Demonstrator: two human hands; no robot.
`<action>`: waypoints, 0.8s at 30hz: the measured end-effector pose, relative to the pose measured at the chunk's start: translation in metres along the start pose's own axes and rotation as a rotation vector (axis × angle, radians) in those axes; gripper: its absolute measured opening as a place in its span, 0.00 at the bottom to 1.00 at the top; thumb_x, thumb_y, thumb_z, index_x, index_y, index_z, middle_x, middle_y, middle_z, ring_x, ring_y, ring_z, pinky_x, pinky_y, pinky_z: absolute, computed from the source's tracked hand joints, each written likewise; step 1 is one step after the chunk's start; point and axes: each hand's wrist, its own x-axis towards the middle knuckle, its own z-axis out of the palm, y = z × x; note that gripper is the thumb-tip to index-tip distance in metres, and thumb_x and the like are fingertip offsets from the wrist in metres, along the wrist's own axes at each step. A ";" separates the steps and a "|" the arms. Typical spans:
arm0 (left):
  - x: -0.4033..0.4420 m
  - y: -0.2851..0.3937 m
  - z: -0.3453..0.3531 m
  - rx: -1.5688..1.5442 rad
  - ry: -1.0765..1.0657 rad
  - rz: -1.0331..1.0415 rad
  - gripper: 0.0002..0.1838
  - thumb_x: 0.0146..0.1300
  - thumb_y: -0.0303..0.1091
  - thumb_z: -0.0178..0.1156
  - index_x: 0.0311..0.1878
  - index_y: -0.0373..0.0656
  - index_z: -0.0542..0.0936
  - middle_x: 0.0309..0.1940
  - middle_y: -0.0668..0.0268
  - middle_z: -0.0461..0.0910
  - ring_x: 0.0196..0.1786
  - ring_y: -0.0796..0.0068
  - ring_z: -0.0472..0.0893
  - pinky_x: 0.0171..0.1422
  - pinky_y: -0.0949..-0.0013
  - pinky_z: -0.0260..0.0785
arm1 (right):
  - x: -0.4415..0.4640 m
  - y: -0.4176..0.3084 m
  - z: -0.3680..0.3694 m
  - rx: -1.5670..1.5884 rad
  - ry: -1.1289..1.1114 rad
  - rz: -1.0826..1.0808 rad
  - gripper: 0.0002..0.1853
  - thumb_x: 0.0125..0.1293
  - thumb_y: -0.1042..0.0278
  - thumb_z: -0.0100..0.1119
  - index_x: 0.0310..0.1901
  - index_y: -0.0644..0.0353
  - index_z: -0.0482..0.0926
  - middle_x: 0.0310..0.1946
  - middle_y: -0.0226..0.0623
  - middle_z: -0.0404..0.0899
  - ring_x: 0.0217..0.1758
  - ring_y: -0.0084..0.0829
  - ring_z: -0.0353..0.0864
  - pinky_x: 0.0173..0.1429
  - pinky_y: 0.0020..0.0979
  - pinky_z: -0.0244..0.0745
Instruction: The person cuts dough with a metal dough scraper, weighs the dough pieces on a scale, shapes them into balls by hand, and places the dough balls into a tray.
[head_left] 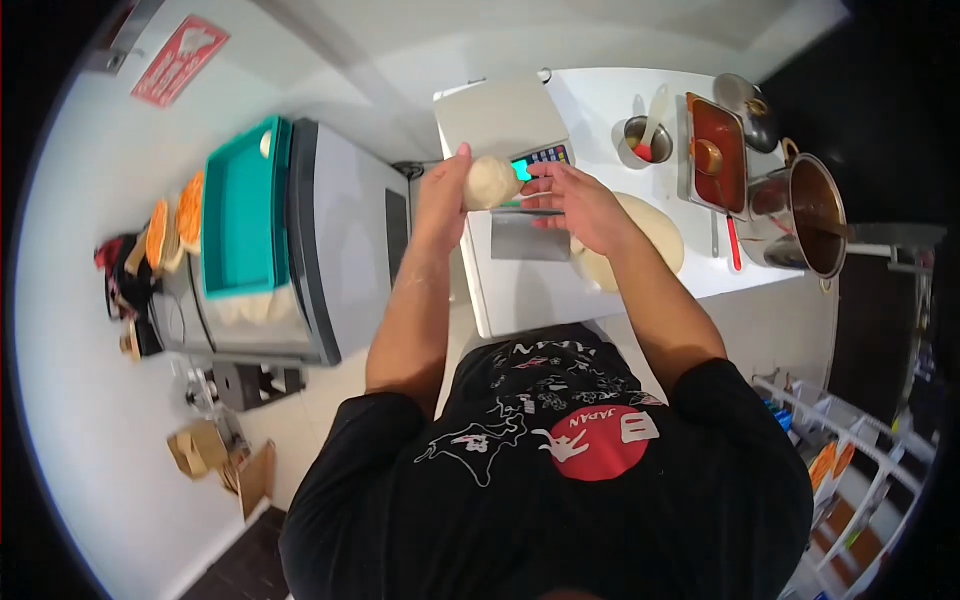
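Observation:
A smooth, round dough ball (491, 183) rests in my left hand (441, 199), above the near edge of the white table. Just to its right is my right hand (577, 205), its fingers apart and pointing at the ball, with nothing seen in it. Behind both hands stands a scale (503, 112) with a lit green display and a keypad. Below the hands a metal scraper (530, 237) lies at the table's front edge. A large flat mass of dough (650, 245) spreads on the table, partly hidden by my right forearm.
A tray of red sauce (718, 130) with a ladle, a small metal bowl (640, 143) with a spatula and a large pot (815, 215) stand on the right. At the left, a teal bin (243, 220) sits on a cabinet beside topped flat breads (189, 212).

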 end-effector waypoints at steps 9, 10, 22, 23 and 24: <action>-0.117 -0.074 0.019 -0.059 0.162 -0.089 0.21 0.80 0.48 0.55 0.53 0.34 0.80 0.45 0.60 0.86 0.46 0.67 0.86 0.55 0.62 0.81 | -0.110 0.055 -0.048 -0.121 -0.426 0.158 0.26 0.76 0.50 0.60 0.66 0.58 0.74 0.58 0.39 0.79 0.60 0.31 0.79 0.61 0.40 0.77; -0.124 -0.080 0.025 -0.069 0.169 -0.095 0.20 0.80 0.47 0.56 0.51 0.35 0.80 0.43 0.61 0.85 0.45 0.68 0.86 0.53 0.62 0.81 | -0.119 0.065 -0.054 -0.200 -0.483 0.177 0.25 0.75 0.51 0.60 0.65 0.58 0.75 0.57 0.39 0.80 0.60 0.30 0.79 0.61 0.39 0.77; -0.191 -0.101 0.003 0.047 -0.073 -0.190 0.13 0.75 0.41 0.64 0.39 0.40 0.83 0.33 0.70 0.84 0.32 0.82 0.80 0.39 0.72 0.75 | -0.258 0.284 -0.067 -0.231 -0.268 0.991 0.33 0.80 0.39 0.46 0.76 0.54 0.68 0.73 0.40 0.72 0.76 0.43 0.69 0.79 0.50 0.60; -0.193 -0.101 -0.004 0.058 -0.086 -0.187 0.13 0.75 0.41 0.64 0.39 0.40 0.83 0.33 0.71 0.84 0.32 0.82 0.80 0.39 0.73 0.74 | -0.251 0.306 -0.082 -0.526 -0.325 0.866 0.37 0.77 0.35 0.48 0.76 0.55 0.68 0.76 0.41 0.68 0.78 0.45 0.64 0.81 0.52 0.56; -0.201 -0.101 -0.011 0.074 -0.098 -0.190 0.13 0.75 0.40 0.64 0.39 0.40 0.83 0.33 0.71 0.84 0.32 0.82 0.80 0.39 0.73 0.74 | -0.247 0.331 -0.096 -0.806 -0.383 0.725 0.41 0.75 0.32 0.50 0.76 0.55 0.67 0.78 0.43 0.64 0.81 0.47 0.59 0.83 0.53 0.52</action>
